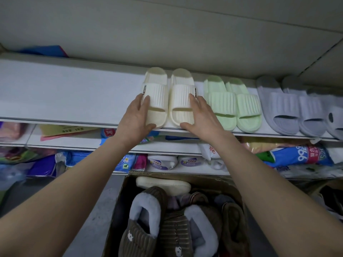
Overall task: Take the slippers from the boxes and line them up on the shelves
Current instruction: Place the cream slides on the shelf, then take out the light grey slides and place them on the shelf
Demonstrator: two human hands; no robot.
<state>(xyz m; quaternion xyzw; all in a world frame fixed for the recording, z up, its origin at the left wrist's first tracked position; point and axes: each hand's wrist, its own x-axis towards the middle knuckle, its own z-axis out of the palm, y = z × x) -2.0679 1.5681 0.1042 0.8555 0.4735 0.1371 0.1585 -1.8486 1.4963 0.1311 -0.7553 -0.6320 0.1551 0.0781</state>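
Head view: cream slipper pair sits on the top white shelf, long axes running 12–6, toes at 6 toward the shelf's front edge, heels at 12 by the wall. Left hand flat against the outer side of the left slipper, thumb at its toe; right hand mirrors it on the right slipper. Both grips spread apart, fingers extended, pressing the pair from each side, not clamped. At 3 of the pair, just beside it: green slipper pair, same heading, then grey slippers further toward 3. At 6, low down, open cardboard box holds brown corduroy slippers with pale fleece lining, plus one cream slide lying along its far edge. Lower shelves carry packaged goods. Plain grey wall behind the shelf.
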